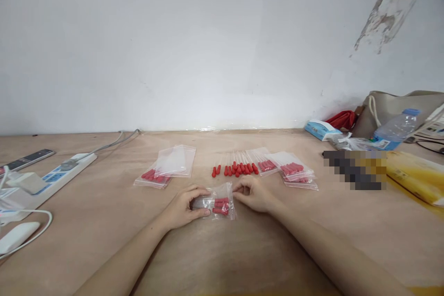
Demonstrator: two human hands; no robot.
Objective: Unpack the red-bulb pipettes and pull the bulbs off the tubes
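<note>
A clear zip bag point(231, 189) lies in front of me with a few red-bulbed glass droppers point(221, 210) inside. My left hand point(185, 207) grips the bag's left end, thumb and fingers closed around it. At the bag's right, zip-edge side, my right hand point(254, 193) pinches the upper corner between thumb and fingers. Beyond my hands lies a row of loose droppers point(239, 169), red bulbs toward me and thin clear stems toward the wall. Filled bags point(294, 171) are stacked to the right. On the left, flat zip bags point(176, 159) overlap a bag of droppers point(150, 175).
At far left are a power strip point(69, 176) with cables, a white adapter point(19, 237) and a remote control point(26, 160). The right side holds a tissue pack point(321, 129), a plastic bottle point(397, 129), a yellow package point(416, 175) and a beige bag point(409, 101). A white wall point(208, 46) bounds the table.
</note>
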